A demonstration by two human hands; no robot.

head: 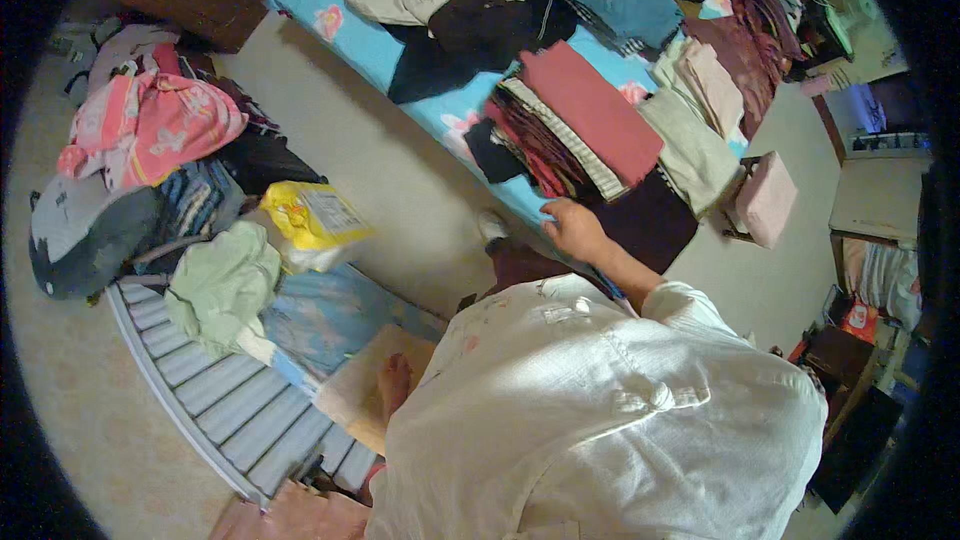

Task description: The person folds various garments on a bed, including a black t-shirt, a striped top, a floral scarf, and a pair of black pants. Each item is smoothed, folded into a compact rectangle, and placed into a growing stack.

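My right hand (579,231) is at the near edge of the bed, its palm down and its fingers slightly bent and apart, with nothing seen in them. Beside it rises a stack of folded clothes: a red garment (592,112) on top, a striped one (574,139) and patterned reddish ones along its side. A dark brown garment (649,221) lies under the stack. Low at the left, my left hand (394,382) is over a folded beige cloth (356,382) on the slatted bench. My shirt covers part of that hand, and its grip is unclear.
The bench (217,397) bears a light blue cloth (322,315), a pale green garment (225,285), a yellow package (311,214) and a grey backpack (97,232). More garments, including a folded blue one (630,4), cover the bed. A pink-topped stool (769,199) stands beyond its right corner.
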